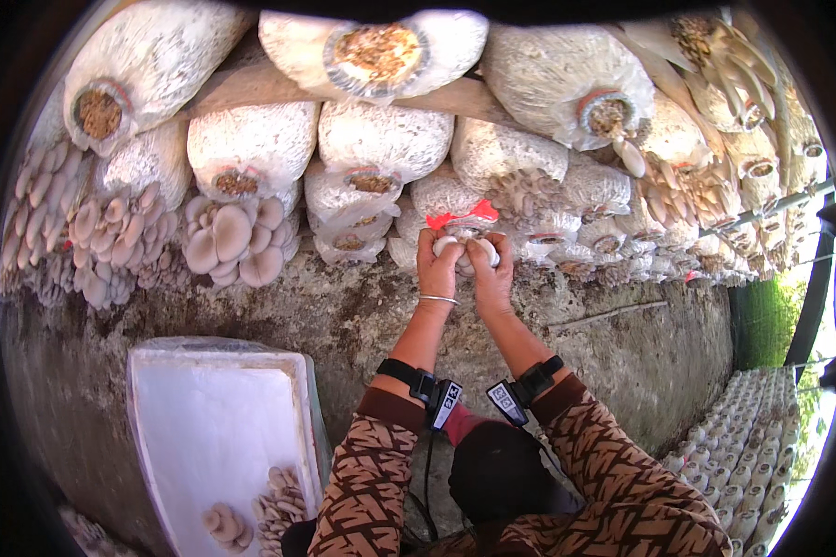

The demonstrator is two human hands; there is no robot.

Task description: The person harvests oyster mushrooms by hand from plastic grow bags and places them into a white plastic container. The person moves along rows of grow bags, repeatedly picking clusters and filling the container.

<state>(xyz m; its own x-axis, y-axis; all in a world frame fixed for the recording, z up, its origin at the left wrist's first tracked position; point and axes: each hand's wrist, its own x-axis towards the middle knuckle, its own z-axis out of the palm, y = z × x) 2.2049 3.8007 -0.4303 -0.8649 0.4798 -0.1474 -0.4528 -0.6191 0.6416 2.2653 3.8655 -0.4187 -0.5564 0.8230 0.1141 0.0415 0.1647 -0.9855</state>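
Both hands are on one cluster of pale oyster mushrooms (pixel 465 259) at the mouth of a low grow bag (pixel 446 197). My left hand (pixel 437 263) grips the cluster's left side, its thumb pressed inward. From the right, my right hand (pixel 493 268) grips the same cluster, and the two thumbs nearly meet. Red plastic (pixel 463 214) shows on the bag just above the fingers. The fingertips behind the mushrooms are hidden. Whether the cluster is still attached to the bag I cannot tell.
A white foam box (pixel 212 418) stands on the dirt floor (pixel 362 313) at lower left, with mushroom clusters (pixel 279 505) inside. Stacked grow bags (pixel 251 143) span the top, several bearing mushrooms (pixel 233 237). A thin stick (pixel 607 315) lies at right. More bags (pixel 738 445) line the lower right.
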